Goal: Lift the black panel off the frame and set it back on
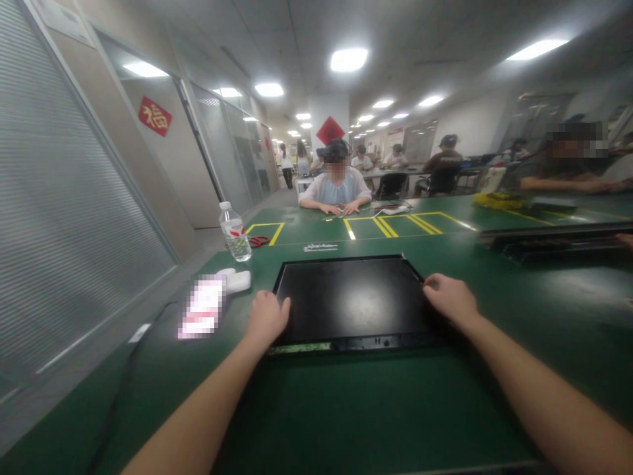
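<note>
A black flat display panel lies in front of me on the green table, its dark glossy face up. Along its near edge runs a strip with a green section like a circuit board. My left hand grips the panel's left edge, thumb on top and the other fingers curled at the side. At the opposite edge, my right hand pinches the right side near the upper corner. The undersides of the fingers are hidden on both hands.
To the left are a water bottle, red-handled scissors, a lit phone and a white device. A black cable crosses the left side. Dark panels lie at right. A person sits opposite.
</note>
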`<state>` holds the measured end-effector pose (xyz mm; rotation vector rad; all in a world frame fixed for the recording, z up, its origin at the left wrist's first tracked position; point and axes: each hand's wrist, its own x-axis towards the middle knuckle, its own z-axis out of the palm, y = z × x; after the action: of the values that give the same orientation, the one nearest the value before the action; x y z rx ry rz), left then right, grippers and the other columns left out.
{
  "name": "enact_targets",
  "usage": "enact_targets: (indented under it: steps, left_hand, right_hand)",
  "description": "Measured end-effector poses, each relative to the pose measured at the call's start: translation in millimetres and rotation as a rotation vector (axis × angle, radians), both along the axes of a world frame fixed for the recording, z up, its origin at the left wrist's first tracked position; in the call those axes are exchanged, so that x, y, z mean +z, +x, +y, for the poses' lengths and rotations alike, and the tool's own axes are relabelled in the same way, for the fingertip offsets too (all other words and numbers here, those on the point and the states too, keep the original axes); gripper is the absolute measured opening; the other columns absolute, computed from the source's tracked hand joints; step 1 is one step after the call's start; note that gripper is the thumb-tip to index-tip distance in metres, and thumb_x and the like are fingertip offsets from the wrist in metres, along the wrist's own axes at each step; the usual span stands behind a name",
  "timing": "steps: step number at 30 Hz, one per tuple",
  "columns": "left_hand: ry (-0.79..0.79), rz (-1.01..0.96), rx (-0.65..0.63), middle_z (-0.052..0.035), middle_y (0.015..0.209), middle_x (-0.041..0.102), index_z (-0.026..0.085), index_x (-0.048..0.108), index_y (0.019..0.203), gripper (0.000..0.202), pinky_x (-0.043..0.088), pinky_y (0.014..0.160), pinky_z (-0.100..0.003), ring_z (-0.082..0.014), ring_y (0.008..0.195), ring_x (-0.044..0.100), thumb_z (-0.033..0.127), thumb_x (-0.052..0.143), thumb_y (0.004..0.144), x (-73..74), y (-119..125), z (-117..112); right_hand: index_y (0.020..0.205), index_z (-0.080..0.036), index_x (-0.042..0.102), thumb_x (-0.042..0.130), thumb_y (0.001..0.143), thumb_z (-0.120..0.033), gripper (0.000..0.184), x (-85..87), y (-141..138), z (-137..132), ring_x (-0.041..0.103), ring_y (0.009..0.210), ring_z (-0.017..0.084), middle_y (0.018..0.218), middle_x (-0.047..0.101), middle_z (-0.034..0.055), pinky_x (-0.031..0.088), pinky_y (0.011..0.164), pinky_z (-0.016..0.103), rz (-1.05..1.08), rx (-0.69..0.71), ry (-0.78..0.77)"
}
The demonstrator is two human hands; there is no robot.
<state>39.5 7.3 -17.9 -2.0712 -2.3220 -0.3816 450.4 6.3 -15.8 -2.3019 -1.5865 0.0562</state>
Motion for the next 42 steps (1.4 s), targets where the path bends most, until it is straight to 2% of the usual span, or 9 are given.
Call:
enact_targets:
  steps: [6, 11, 17, 22, 25, 29, 34, 37, 42]
  left_hand:
    - [-0.033, 0.101, 0.012, -0.0297, 0.122, 0.061, -0.006, 0.064, 0.118, 0.054, 0.045, 0.101, -0.041, -0.0381, 0.115, 0.062, 0.040, 0.044, 0.096, 9.0, 8, -3]
    - [-0.060, 0.051, 0.023, -0.0281, 0.121, 0.059, -0.002, 0.066, 0.115, 0.053, 0.047, 0.099, -0.039, -0.0371, 0.114, 0.063, 0.043, 0.049, 0.094, 12.3, 3, 0]
    - [-0.027, 0.008, -0.014, -0.0220, 0.122, 0.058, 0.010, 0.069, 0.104, 0.036, 0.046, 0.100, -0.039, -0.0351, 0.114, 0.064, 0.040, 0.055, 0.091, 4.4, -1, 5]
    - [-0.034, -0.047, 0.013, -0.0230, 0.127, 0.059, 0.008, 0.062, 0.122, 0.044, 0.049, 0.093, -0.036, -0.0318, 0.112, 0.066, 0.039, 0.052, 0.092, 5.4, -14, 9]
    - [-0.071, -0.048, 0.006, -0.0213, 0.119, 0.064, 0.011, 0.066, 0.112, 0.036, 0.050, 0.089, -0.035, -0.0317, 0.108, 0.067, 0.037, 0.051, 0.092, 9.4, -30, 8]
    - [-0.184, -0.011, -0.002, -0.0208, 0.107, 0.067, 0.014, 0.072, 0.091, 0.039, 0.052, 0.082, -0.039, -0.0342, 0.095, 0.070, 0.047, 0.051, 0.090, 11.6, -49, 5]
    - [-0.215, 0.061, -0.057, -0.0215, 0.107, 0.066, 0.013, 0.075, 0.098, 0.040, 0.051, 0.085, -0.039, -0.0328, 0.096, 0.070, 0.033, 0.041, 0.095, 9.5, -46, 6]
    - [-0.215, 0.066, -0.025, -0.0211, 0.106, 0.067, 0.011, 0.073, 0.103, 0.037, 0.050, 0.083, -0.036, -0.0301, 0.095, 0.071, 0.020, 0.038, 0.093, 8.7, -37, 8]
    - [-0.191, -0.012, -0.044, -0.0147, 0.090, 0.070, 0.017, 0.065, 0.081, 0.023, 0.045, 0.071, -0.031, -0.0267, 0.087, 0.069, 0.017, 0.044, 0.092, 15.5, -36, 8]
  right_hand:
    - [0.106, -0.023, 0.077, 0.053, 0.086, -0.035, 0.033, 1.1, -3, 0, 0.070, 0.090, 0.028, 0.097, 0.075, 0.0115, 0.047, 0.069, 0.032, 0.003, -0.026, 0.005]
    - [0.107, -0.023, 0.077, 0.052, 0.087, -0.036, 0.035, 1.1, -2, 1, 0.070, 0.092, 0.028, 0.097, 0.076, 0.0112, 0.047, 0.068, 0.031, 0.036, -0.041, 0.009]
    - [0.109, -0.022, 0.076, 0.051, 0.088, -0.034, 0.034, 4.3, -12, -2, 0.071, 0.092, 0.028, 0.098, 0.075, 0.0129, 0.048, 0.070, 0.032, -0.051, -0.007, -0.029]
    - [0.111, -0.021, 0.073, 0.049, 0.091, -0.031, 0.034, 5.0, -19, -7, 0.071, 0.089, 0.028, 0.100, 0.075, 0.0141, 0.047, 0.070, 0.032, -0.127, 0.057, -0.050]
    - [0.111, -0.021, 0.073, 0.049, 0.091, -0.031, 0.033, 2.9, -16, -8, 0.071, 0.090, 0.028, 0.101, 0.076, 0.0131, 0.045, 0.068, 0.032, -0.128, 0.083, -0.049]
    - [0.108, -0.023, 0.075, 0.050, 0.089, -0.033, 0.032, -2.0, -3, -6, 0.071, 0.089, 0.027, 0.101, 0.076, 0.0102, 0.044, 0.067, 0.031, -0.082, 0.111, -0.019]
    - [0.107, -0.023, 0.076, 0.057, 0.084, -0.031, 0.031, -5.5, 21, -1, 0.070, 0.089, 0.023, 0.099, 0.077, 0.0063, 0.047, 0.069, 0.029, 0.046, 0.047, 0.048]
    - [0.112, -0.019, 0.076, 0.063, 0.080, -0.029, 0.036, -8.3, 30, 3, 0.071, 0.087, 0.023, 0.099, 0.077, 0.0075, 0.050, 0.070, 0.030, 0.108, 0.013, -0.013]
    - [0.102, -0.019, 0.080, 0.067, 0.075, -0.025, 0.031, -19.0, 37, 9, 0.073, 0.086, 0.022, 0.095, 0.077, 0.0085, 0.054, 0.075, 0.029, 0.232, 0.057, -0.072]
